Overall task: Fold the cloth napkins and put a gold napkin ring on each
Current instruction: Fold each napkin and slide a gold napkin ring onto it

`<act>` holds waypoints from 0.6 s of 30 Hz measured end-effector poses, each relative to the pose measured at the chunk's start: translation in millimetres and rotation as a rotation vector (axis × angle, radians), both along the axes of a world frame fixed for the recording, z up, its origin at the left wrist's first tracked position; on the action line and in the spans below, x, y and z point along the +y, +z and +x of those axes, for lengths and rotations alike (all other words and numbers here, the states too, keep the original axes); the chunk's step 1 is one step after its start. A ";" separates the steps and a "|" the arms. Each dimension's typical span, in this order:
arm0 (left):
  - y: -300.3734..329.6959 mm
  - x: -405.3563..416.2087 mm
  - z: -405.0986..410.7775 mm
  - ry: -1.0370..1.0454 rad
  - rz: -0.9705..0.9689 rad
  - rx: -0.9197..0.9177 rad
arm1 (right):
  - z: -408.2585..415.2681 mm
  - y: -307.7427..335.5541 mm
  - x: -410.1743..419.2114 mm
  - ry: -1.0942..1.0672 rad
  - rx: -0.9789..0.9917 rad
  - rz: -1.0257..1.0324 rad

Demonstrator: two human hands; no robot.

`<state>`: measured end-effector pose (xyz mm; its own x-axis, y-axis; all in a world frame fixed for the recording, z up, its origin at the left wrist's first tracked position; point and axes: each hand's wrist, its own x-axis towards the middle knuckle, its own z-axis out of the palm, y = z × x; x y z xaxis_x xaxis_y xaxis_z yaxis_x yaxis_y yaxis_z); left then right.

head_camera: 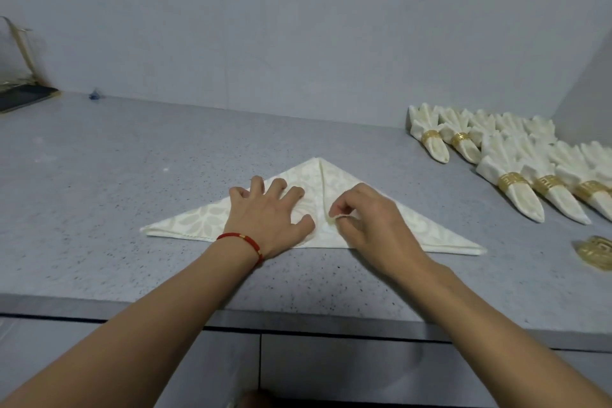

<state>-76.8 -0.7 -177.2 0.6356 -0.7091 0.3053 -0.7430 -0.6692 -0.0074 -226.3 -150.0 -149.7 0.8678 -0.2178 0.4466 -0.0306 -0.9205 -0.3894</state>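
Left hand [271,212] spread flat, pinning the napkin [185,223]; right hand [361,222] pinches a fold at centre. Best draw it snug along the crease.

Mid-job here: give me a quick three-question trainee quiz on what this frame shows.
1. True or false: the left hand lies spread flat on the napkin.
2. The right hand pinches: A) a gold ring, B) a napkin corner near the centre fold, C) the bracelet.
3. Fill in: the loose gold ring lies at the frame's ___ edge, below the finished napkins.

Key: 1 true; 2 B; 3 right.
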 end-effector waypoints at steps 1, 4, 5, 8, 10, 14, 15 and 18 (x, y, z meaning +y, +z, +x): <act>-0.2 -0.1 -0.1 -0.002 -0.001 0.005 | -2.2 -3.6 1.4 0.035 0.032 -0.024; -0.6 -0.7 0.5 -0.005 -0.014 0.010 | -7.4 -10.2 2.5 0.086 0.093 -0.071; -1.0 -0.8 0.8 -0.006 -0.016 0.008 | -9.0 -11.1 2.9 0.096 0.093 -0.076; -0.9 -0.2 0.5 -0.008 -0.024 -0.002 | -13.0 -10.3 7.1 0.091 0.092 -0.064; -1.0 0.0 -0.9 -0.012 -0.026 -0.014 | -14.8 -9.3 9.9 0.081 0.096 -0.053; 2.3 -0.3 -4.3 -0.059 -0.090 -0.113 | -16.1 -8.0 10.8 0.046 0.103 -0.046; 3.5 -0.7 -5.8 -0.100 -0.113 -0.162 | -16.5 -7.9 11.0 0.044 0.109 -0.042; 6.4 -1.5 -7.5 -0.340 -0.106 -0.176 | -16.4 -9.3 10.6 0.042 0.118 -0.035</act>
<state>-84.3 -2.2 -170.8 0.3014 -0.8289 0.4712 -0.9159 -0.3891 -0.0987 -242.6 -139.5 -159.0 0.9229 -0.1659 0.3474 -0.0354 -0.9351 -0.3525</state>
